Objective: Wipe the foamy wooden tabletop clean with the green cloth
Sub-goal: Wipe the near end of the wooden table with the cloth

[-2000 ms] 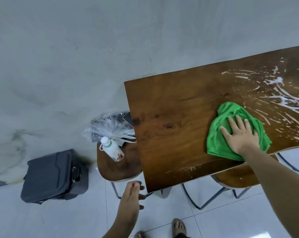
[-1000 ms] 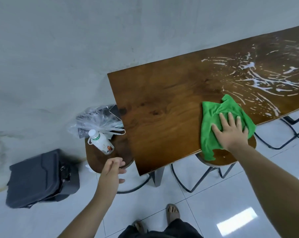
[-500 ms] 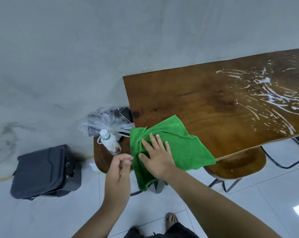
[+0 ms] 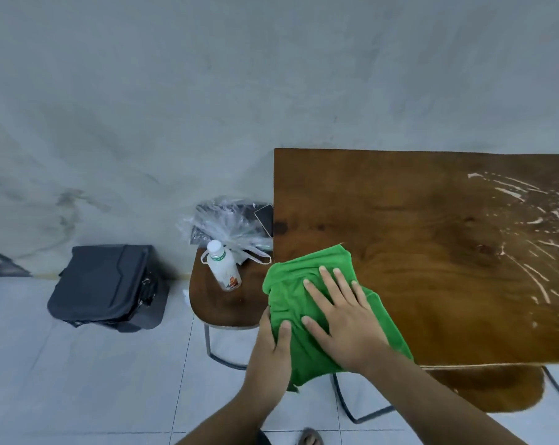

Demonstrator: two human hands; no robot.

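The right hand (image 4: 342,319) lies flat with its fingers spread wide, palm down — the arm reaches in from the lower right. The left hand (image 4: 270,345) is just beside it, thumb on top, fingers curled under out of sight. Both forearms are bare.

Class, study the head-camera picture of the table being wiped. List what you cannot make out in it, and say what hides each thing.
- Foamy part of the tabletop: cut off by the right edge.
- Table corner: covered by the green cloth.
- Label on the bottle: too small to read.
- Contents of the plastic bag: blurred by crinkled film.
- Left hand fingers: tucked under the cloth.
- Cloth under the right hand: covered.
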